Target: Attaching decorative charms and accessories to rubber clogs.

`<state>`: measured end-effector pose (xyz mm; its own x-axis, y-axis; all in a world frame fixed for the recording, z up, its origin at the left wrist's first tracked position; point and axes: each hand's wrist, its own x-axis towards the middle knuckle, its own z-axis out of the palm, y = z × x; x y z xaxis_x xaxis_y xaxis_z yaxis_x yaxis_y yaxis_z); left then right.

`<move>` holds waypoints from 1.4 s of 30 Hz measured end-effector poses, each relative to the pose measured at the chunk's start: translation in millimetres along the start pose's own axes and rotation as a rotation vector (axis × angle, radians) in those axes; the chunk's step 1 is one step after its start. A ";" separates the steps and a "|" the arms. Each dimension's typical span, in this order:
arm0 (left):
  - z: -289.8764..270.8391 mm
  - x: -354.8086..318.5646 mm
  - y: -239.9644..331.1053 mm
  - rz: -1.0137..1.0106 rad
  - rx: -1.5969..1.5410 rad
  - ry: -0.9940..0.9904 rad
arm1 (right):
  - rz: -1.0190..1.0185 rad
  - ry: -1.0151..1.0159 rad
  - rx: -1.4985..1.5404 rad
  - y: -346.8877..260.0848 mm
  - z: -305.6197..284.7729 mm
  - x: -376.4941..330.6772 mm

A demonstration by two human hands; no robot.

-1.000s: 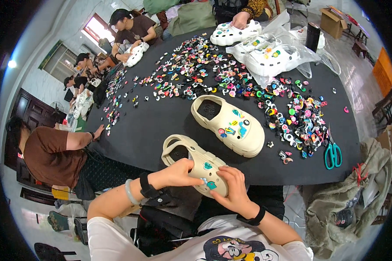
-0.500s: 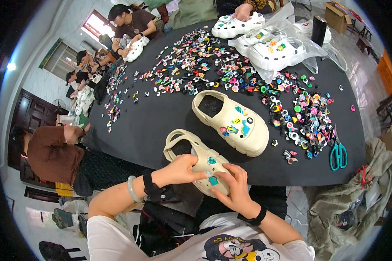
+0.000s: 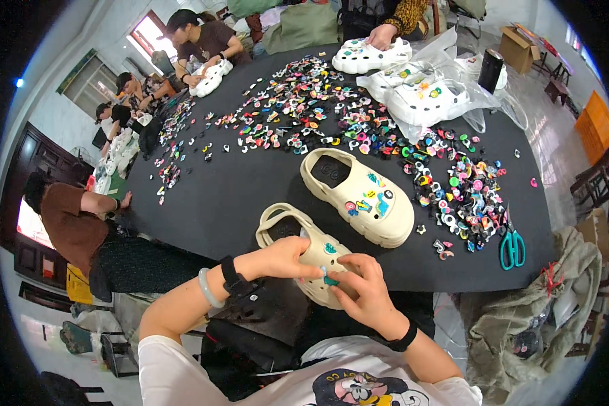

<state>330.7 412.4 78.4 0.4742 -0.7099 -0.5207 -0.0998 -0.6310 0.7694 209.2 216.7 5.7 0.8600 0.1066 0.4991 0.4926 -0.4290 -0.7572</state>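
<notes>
A beige clog (image 3: 312, 256) is tilted at the table's near edge. My left hand (image 3: 285, 258) grips it by the side of its opening, with the thumb lying along the top next to a small pale blue charm. My right hand (image 3: 367, 289) is closed at the toe, thumb and fingers pinching a teal shoe charm (image 3: 331, 279) that they partly cover. A green leaf charm (image 3: 330, 248) sits higher on the same clog. Just beyond, the matching beige clog (image 3: 392, 233) rests on the table, its toe decorated with several colourful charms.
Loose shoe charms (image 3: 298, 101) are strewn over the black table (image 3: 230, 203), with another heap (image 3: 470, 196) at right. Teal-handled scissors (image 3: 512, 249) lie near the right edge. White clogs in plastic bags (image 3: 426, 98) and a black cylinder (image 3: 490, 70) stand at the back. Co-workers sit along the left.
My right fingers have closed in over the teal charm, hiding more of it. The view has shifted slightly. The person in brown at the left has changed posture.
</notes>
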 end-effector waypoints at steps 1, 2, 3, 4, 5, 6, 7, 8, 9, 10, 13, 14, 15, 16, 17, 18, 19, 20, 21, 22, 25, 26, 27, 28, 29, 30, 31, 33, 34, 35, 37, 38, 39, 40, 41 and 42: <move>0.6 -2.2 2.5 -0.032 -0.018 -0.014 | -0.006 -0.010 0.015 0.3 0.1 -0.5; 1.3 -3.6 3.8 -0.066 -0.037 -0.028 | -0.011 -0.020 0.031 0.5 0.3 -1.3; 2.4 -3.2 2.4 -0.078 -0.044 -0.027 | 0.016 -0.023 0.043 0.0 0.8 -2.3; 3.4 -4.2 0.1 -0.075 -0.043 -0.024 | 0.011 -0.023 0.041 -2.9 1.5 -1.6; 5.1 -5.2 -2.4 -0.007 -0.068 -0.003 | 0.038 -0.010 0.053 -6.8 1.4 -0.6; 6.2 -5.9 -4.9 0.060 -0.093 0.017 | 0.065 0.004 0.065 -9.4 2.1 0.9; 7.1 -6.3 -8.0 0.062 -0.090 0.016 | 0.064 0.006 0.064 -12.1 3.7 2.4; 7.4 -6.7 -11.6 0.080 -0.062 0.012 | 0.046 0.021 0.042 -14.4 5.5 4.8; 7.7 -7.8 -14.0 0.097 -0.033 0.007 | 0.029 0.037 0.021 -16.0 6.8 6.5; 8.7 -8.5 -15.2 0.097 -0.032 0.006 | 0.030 0.039 0.021 -12.7 9.0 6.9; 9.9 -9.7 -14.8 0.103 -0.086 0.013 | 0.000 0.088 0.015 -3.2 15.8 7.2; 9.8 -10.1 -12.4 0.113 -0.103 0.009 | -0.027 0.108 0.010 -3.3 15.7 7.9; 9.7 -10.5 -10.4 0.124 -0.121 0.004 | -0.054 0.128 0.006 -3.4 15.9 8.4; 10.2 -10.6 -9.0 0.122 -0.121 0.002 | -0.052 0.129 0.007 -3.6 16.0 8.0; 10.5 -10.9 -8.0 0.089 -0.097 0.006 | -0.061 0.138 0.006 -3.9 16.5 7.7; 11.0 -10.8 -7.0 0.055 -0.073 0.009 | -0.069 0.147 0.004 -3.8 16.6 7.2; 10.9 -10.8 -5.1 0.052 -0.072 0.006 | -0.066 0.149 0.006 -3.8 16.5 6.9; 10.7 -10.5 -3.1 0.061 -0.063 0.010 | -0.062 0.148 0.002 -3.8 16.3 6.8; 10.6 -10.2 -1.9 0.070 -0.054 0.013 | -0.058 0.146 -0.001 -3.8 16.1 6.8; 10.6 -10.0 -1.2 0.066 -0.053 0.009 | -0.054 0.148 0.001 -4.2 16.0 7.2; 10.5 -9.4 -0.2 0.118 -0.078 0.041 | -0.024 0.154 0.011 -3.7 16.8 9.2; 10.0 -8.9 0.7 0.053 -0.070 0.051 | -0.022 0.162 0.015 -2.7 17.8 9.6; 9.3 -8.5 1.8 -0.012 -0.062 0.061 | -0.021 0.169 0.020 -1.9 18.6 10.2; 8.8 -8.0 2.8 -0.020 -0.066 0.061 | -0.017 0.166 0.026 -1.1 19.1 10.7; 7.9 -7.1 4.7 -0.029 -0.089 0.052 | -0.013 0.164 0.027 -0.2 18.7 11.4; 7.2 -6.6 6.6 -0.037 -0.113 0.043 | -0.009 0.161 0.029 0.3 18.6 11.3; 6.2 -6.4 8.9 -0.021 -0.074 0.035 | -0.006 0.160 0.035 0.7 18.4 11.2; 7.1 -5.4 7.7 -0.016 -0.057 0.040 | -0.019 0.175 0.027 1.1 18.0 11.1; 7.3 -5.1 7.4 -0.005 -0.037 0.045 | -0.019 0.174 0.033 1.1 18.0 11.3; 7.4 -4.8 7.7 -0.010 -0.037 0.047 | -0.022 0.177 0.028 1.0 18.0 11.4; 7.4 -4.1 8.2 -0.109 -0.020 0.049 | -0.024 0.181 0.024 1.5 18.3 11.7; 7.9 -4.3 7.3 -0.112 -0.020 0.048 | -0.026 0.178 0.025 1.8 18.5 11.7; 8.9 -4.7 6.1 -0.110 -0.028 0.062 | -0.028 0.175 0.025 2.0 18.8 11.9; 9.7 -4.8 5.2 -0.107 -0.037 0.075 | -0.025 0.176 0.026 2.0 19.0 12.1; 9.4 -4.0 5.3 -0.109 -0.037 0.073 | -0.024 0.177 0.019 2.1 19.2 12.9; 8.4 -2.7 5.9 -0.136 -0.035 0.076 | -0.024 0.178 0.011 1.9 19.2 13.9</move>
<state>321.4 408.0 81.2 0.5459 -0.5923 -0.5926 -0.0003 -0.7074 0.7068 224.6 234.6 3.1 0.8110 -0.0443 0.5833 0.5151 -0.4185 -0.7480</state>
